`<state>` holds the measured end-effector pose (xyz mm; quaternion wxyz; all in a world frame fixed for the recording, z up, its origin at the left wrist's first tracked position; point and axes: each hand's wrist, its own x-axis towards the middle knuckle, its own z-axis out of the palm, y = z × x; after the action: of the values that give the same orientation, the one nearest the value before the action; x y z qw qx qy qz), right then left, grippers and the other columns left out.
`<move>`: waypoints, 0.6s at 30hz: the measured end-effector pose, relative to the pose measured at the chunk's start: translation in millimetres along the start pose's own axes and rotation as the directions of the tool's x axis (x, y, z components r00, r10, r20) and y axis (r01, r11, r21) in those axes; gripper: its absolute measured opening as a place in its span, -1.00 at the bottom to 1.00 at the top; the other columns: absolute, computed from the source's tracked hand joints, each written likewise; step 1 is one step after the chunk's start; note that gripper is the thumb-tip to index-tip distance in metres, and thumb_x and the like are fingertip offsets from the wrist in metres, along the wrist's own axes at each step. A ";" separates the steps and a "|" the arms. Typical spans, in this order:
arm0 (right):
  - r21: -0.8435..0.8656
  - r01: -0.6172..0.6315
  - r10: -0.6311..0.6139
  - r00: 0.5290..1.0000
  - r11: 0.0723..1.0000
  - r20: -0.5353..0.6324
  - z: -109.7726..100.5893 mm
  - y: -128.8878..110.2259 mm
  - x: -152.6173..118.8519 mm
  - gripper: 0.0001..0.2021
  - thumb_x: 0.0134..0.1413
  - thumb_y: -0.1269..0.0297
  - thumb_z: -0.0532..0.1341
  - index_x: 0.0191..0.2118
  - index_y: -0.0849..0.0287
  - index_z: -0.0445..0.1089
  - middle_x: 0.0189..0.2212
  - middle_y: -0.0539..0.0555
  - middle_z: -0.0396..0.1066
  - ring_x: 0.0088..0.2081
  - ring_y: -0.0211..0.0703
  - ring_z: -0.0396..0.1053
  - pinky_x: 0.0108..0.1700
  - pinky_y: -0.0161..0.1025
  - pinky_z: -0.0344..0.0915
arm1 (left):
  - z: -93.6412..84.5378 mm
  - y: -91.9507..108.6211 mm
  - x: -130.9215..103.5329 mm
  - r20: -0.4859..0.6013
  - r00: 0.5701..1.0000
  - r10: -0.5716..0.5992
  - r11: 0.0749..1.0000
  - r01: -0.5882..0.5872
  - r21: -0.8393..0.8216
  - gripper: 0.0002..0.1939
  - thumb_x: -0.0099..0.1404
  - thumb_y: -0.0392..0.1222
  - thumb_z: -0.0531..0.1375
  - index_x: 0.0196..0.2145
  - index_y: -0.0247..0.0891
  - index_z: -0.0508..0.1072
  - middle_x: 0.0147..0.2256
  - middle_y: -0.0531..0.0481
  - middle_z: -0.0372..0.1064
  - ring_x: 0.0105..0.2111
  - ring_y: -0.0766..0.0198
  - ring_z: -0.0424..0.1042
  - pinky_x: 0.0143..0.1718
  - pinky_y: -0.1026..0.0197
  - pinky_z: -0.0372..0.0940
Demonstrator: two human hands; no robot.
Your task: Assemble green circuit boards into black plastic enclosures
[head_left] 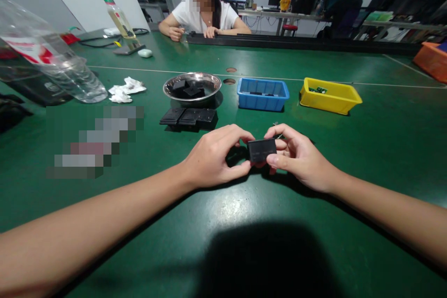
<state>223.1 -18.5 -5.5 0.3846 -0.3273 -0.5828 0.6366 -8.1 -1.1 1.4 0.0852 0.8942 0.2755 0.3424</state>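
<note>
Between my two hands, just above the green table, is a small black plastic box (pixel 262 150) with a lipped top edge. My left hand (pixel 220 156) grips its left side with thumb and fingers. On the right side, my right hand (pixel 300 156) pinches it, thumb on the near face and fingers behind. A small thin piece shows behind my right fingers, too blurred to name. Beyond my left hand lie several flat black plastic pieces (pixel 188 118) in a row. A steel bowl (pixel 167 95) behind them holds black boxes (pixel 190 89).
A blue bin (pixel 263 102) holds dark parts; a yellow bin (pixel 328 101) holds small green circuit boards (pixel 317 90). Crumpled tissue (pixel 127 87), a large plastic bottle (pixel 75 72) and a slimmer bottle (pixel 118 16) stand left. Across the table (pixel 157 251) sits a person (pixel 206 18).
</note>
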 end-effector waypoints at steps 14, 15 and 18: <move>0.080 0.030 -0.031 1.000 0.996 0.003 -4.6 6.9 1.1 -0.62 0.12 0.36 0.36 0.02 0.14 0.26 -0.27 0.05 0.51 -0.31 -0.16 0.59 -0.39 -0.35 0.46 | -2.6 -1.5 2.3 0.056 0.997 -0.054 0.993 0.060 -0.102 -0.72 0.31 -0.23 0.23 -0.03 -0.36 0.45 -0.16 -0.10 0.54 -0.23 0.27 0.49 -0.15 0.27 0.38; 0.078 0.032 -0.032 0.999 0.996 0.002 -4.5 7.0 1.0 -0.62 0.12 0.36 0.36 0.01 0.14 0.26 -0.28 0.04 0.50 -0.31 -0.16 0.59 -0.40 -0.35 0.46 | -2.9 -1.7 2.6 0.079 0.995 -0.053 0.991 0.062 -0.116 -0.70 0.32 -0.23 0.22 -0.01 -0.36 0.44 -0.14 -0.11 0.54 -0.21 0.26 0.50 -0.14 0.27 0.38; 0.074 0.033 -0.033 0.999 0.997 0.000 -4.5 7.6 1.1 -0.62 0.12 0.37 0.37 0.01 0.14 0.26 -0.29 0.03 0.50 -0.31 -0.16 0.59 -0.40 -0.35 0.46 | -3.5 -3.4 2.4 0.122 0.991 -0.047 0.987 0.065 -0.145 -0.63 0.34 -0.20 0.19 0.07 -0.34 0.41 -0.06 -0.14 0.53 -0.15 0.21 0.52 -0.09 0.24 0.38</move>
<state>225.6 -15.5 -13.5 0.4065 -0.3027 -0.5644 0.6516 -10.5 3.0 4.2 0.1773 0.8960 0.2690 0.3057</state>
